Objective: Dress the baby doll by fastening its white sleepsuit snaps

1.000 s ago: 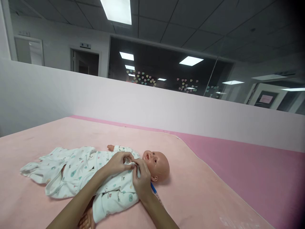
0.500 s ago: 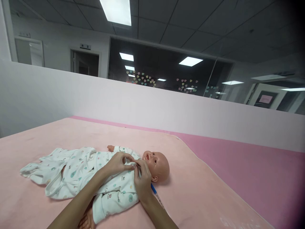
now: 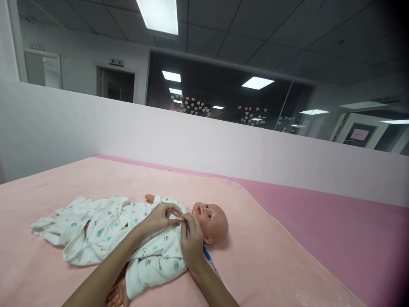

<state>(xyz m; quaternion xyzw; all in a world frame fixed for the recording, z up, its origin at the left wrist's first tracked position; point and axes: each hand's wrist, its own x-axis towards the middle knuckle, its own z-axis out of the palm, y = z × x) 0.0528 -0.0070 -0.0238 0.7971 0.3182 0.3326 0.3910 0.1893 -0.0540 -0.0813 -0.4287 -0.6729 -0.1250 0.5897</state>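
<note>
A baby doll [image 3: 219, 221] lies on its back on the pink padded surface, its head to the right. It wears a white printed baby romper [image 3: 153, 266], whose leg part spreads loosely to the left. Over the doll's upper chest, my left hand [image 3: 159, 218] pinches the romper's fabric near the neckline. My right hand [image 3: 192, 236] pinches the same spot from beside the doll's chin, so the fingertips of both hands almost meet. Whatever small fastening may lie between the fingertips is hidden. One doll hand pokes out of a sleeve below my left forearm.
A blue-ended, slim pen-like object [image 3: 207, 253] lies partly under my right forearm, near the doll's head. The pink mat [image 3: 271, 256] reaches to a low white wall [image 3: 191, 140] at the back, with a darker pink strip along the right. Dark windows stand beyond.
The view has shifted very slightly. Both hands stay pinching at the romper's neckline, with hardly any movement of the fingers.
</note>
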